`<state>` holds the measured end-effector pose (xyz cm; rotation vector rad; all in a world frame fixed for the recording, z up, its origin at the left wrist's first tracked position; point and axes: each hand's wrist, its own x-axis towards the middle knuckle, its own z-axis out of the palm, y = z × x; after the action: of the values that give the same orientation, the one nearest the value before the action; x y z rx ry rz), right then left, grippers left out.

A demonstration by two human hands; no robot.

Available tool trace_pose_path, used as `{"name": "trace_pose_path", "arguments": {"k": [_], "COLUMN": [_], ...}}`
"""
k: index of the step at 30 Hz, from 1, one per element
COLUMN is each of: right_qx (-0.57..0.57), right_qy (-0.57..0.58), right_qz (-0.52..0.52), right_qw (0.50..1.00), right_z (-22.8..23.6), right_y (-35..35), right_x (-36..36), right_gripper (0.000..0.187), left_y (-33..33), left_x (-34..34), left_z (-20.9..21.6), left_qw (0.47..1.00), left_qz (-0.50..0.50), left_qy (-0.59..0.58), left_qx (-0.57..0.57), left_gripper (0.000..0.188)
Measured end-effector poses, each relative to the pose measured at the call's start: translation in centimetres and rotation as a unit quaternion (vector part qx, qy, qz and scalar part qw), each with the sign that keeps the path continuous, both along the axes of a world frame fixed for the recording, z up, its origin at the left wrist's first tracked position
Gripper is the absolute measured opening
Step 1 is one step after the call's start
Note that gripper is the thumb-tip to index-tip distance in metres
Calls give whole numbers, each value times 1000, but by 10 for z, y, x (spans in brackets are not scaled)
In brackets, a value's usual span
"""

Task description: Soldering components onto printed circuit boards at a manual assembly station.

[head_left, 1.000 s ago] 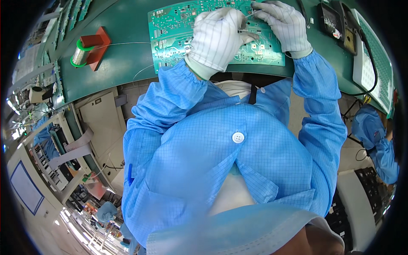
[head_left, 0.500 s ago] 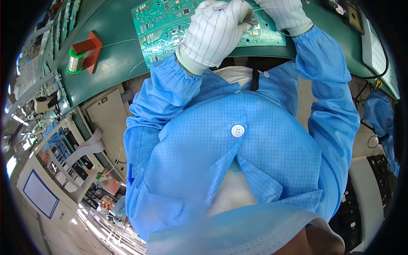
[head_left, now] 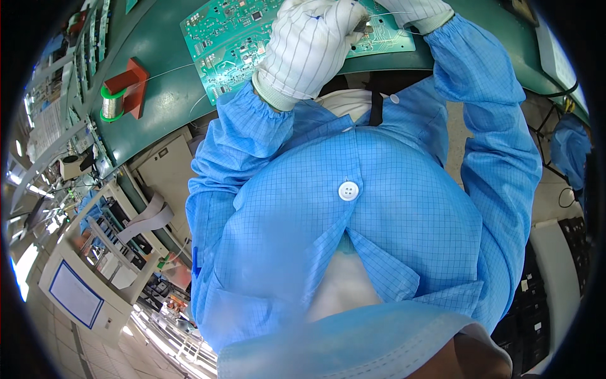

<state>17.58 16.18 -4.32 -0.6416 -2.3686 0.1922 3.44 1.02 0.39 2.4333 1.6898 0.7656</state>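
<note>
A green circuit board with many small parts lies on the bench under my hands. My left hand, in a white striped glove, is closed over the board's middle, its fingertips dark and pinched together. Thin solder wire shows from beside those fingertips across to the right glove. My right hand, gloved the same way, is over the board's right part; the upper edge cuts off its fingers, so their grip is hidden. To the left, a solder spool with green rims sits on a red-brown stand, wire running toward the board.
The green bench top curves along the upper edge, close to my body. More circuit boards stand in a row at far left. A pale device and a black cable are at the right.
The whole view has shifted a little: the board and hands sit slightly higher and more to the left, the spool lower. Both hands keep nearly the same place over the board.
</note>
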Motion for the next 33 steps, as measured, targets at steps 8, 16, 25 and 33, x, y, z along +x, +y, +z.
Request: {"name": "trace_pose_path", "arguments": {"k": [8,16,25,33], "right_qx": [-58,146,-112,-58], "right_qy": [73,-33,-22,156], "right_qz": [22,223,328,23], "right_qw": [995,963,938,986], "right_z": [13,70,94,148], "right_y": [-7,-67,-144,-68], "right_x": [4,42,-24,46], "right_gripper": [27,15,15,27], "left_y": [7,-53,-180,-278], "left_x": [0,-4,-28,-52], "left_z": [14,31,24,29], "left_qw": [997,988,981,934], "left_qz": [12,105,189,285], "left_qy": [12,-111,-26,-147], "left_qx": [-80,-22,-35,-158], "left_gripper": [20,44,20,26]}}
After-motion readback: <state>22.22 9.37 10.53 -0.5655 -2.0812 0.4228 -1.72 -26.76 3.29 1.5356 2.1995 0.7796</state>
